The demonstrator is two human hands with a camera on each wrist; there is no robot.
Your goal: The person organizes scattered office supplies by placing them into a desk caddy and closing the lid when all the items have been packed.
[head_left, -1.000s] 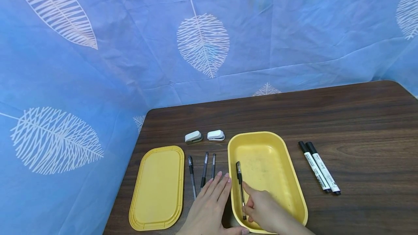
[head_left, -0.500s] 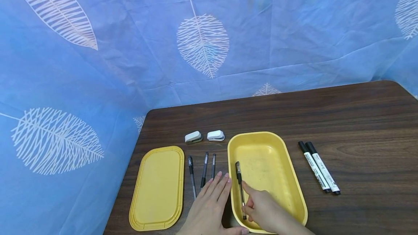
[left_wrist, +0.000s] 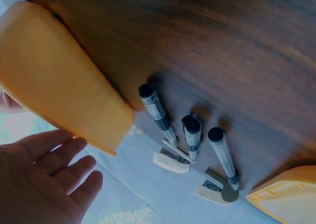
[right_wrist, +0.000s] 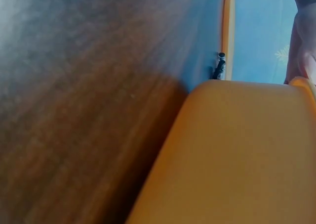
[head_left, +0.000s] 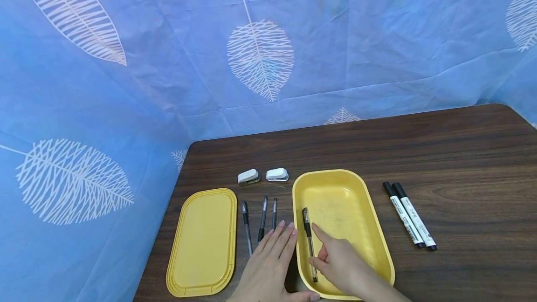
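Note:
A black-capped gel pen point(head_left: 310, 246) lies lengthwise along the left inner side of the yellow box point(head_left: 379, 227). My right hand point(head_left: 341, 264) is inside the box just right of it, forefinger stretched out and thumb tip close to the pen's barrel, the other fingers folded under. My left hand point(head_left: 268, 264) rests flat with straight fingers along the box's left outer side, fingertips at the rim, as the left wrist view shows too, with the left hand point(left_wrist: 54, 179) by the box point(left_wrist: 59, 70). It partly covers several more pens point(head_left: 246, 223) on the table.
To the left lies a yellow lid point(head_left: 203, 241). Two white staplers, one point(head_left: 249, 176) and a second point(head_left: 277, 174), sit behind the pens. Two white markers with black caps point(head_left: 407, 218) lie right of the box on the dark wooden table point(head_left: 470, 167). A blue leaf-patterned cloth point(head_left: 180, 73) hangs behind.
My right hand's fingers have come slightly away from the pen, the forefinger lifting up and forward. The pen stays in the box, and my left hand keeps its place.

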